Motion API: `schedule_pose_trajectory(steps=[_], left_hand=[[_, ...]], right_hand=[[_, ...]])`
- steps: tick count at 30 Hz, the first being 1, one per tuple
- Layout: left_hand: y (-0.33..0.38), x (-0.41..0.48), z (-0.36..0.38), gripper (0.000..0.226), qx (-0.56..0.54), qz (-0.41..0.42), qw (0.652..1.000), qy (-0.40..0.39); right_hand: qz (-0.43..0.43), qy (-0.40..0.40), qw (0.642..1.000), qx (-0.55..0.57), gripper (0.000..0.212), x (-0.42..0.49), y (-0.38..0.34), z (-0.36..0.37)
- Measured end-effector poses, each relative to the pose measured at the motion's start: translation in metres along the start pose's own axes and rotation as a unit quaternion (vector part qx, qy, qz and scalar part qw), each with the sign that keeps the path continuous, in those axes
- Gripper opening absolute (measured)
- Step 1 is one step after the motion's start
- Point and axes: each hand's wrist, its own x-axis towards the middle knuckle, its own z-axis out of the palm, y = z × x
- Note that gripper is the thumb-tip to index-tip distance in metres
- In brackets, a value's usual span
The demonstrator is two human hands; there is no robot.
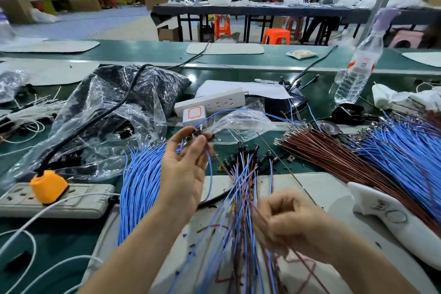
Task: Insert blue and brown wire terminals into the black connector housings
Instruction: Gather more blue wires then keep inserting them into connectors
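Head view.
- Left hand [185,169]: raised, fingertips pinching a housing [199,135]. A blue wire [210,167] already trails down from the pinch.
- Right hand [293,222]: low and nearer the body, fingers curled tight, apparently on a brown wire [281,162].
- Wire axis: slants up and left from the fist. Its tip is level with the housing and just right of it.
- Judgement: the housing lies up-left of the right grip, so the right hand carries the terminal across.
- Brown bundle [334,157]: right of both grips.
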Motion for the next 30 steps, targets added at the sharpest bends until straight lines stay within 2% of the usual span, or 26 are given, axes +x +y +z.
schedule_pose_trajectory(steps=[2, 5, 8, 12, 14, 17, 19, 22, 24, 26, 30], left_hand=[[0.004, 0.006, -0.004, 0.029, -0.035, -0.009, 0.998, 0.043], [0.006, 0.007, -0.003, 0.028, -0.053, -0.036, 0.997, 0.051], [0.003, 0.005, 0.002, 0.025, -0.045, -0.077, 0.996, 0.006], [-0.005, -0.006, 0.003, 0.023, 0.039, -0.175, 0.979, -0.093], [-0.006, -0.008, 0.002, 0.024, 0.047, -0.185, 0.976, -0.1], [-0.002, -0.001, 0.001, 0.024, 0.023, -0.158, 0.986, -0.055], [0.0, 0.002, 0.0, 0.023, 0.023, -0.147, 0.988, -0.046], [-0.002, -0.006, 0.0, 0.022, 0.069, -0.175, 0.976, -0.109], [-0.003, -0.012, 0.001, 0.023, 0.112, -0.194, 0.96, -0.167], [-0.004, -0.014, 0.001, 0.025, 0.125, -0.195, 0.955, -0.187], [-0.004, -0.008, 0.003, 0.024, 0.076, -0.15, 0.978, -0.119]], right_hand=[[0.025, -0.073, 0.997, 0.015, 0.018, -0.002, -0.003, 0.0], [0.06, -0.087, 0.994, -0.003, 0.023, -0.003, -0.007, -0.001], [0.074, -0.004, 0.997, -0.013, 0.025, -0.001, -0.005, -0.001], [0.043, 0.132, 0.988, -0.063, 0.011, 0.005, 0.002, 0.0], [0.033, 0.137, 0.988, -0.07, 0.01, 0.004, 0.002, -0.001], [0.05, 0.093, 0.993, -0.049, 0.011, 0.001, 0.0, 0.0], [0.061, 0.116, 0.99, -0.054, 0.014, 0.005, 0.002, 0.004], [0.047, 0.178, 0.981, -0.059, 0.02, 0.011, 0.006, 0.008], [0.03, 0.198, 0.977, -0.076, 0.015, 0.011, 0.007, 0.009], [0.029, 0.206, 0.974, -0.085, 0.014, 0.011, 0.006, 0.009], [0.033, 0.208, 0.975, -0.078, 0.013, 0.011, 0.003, 0.006]])
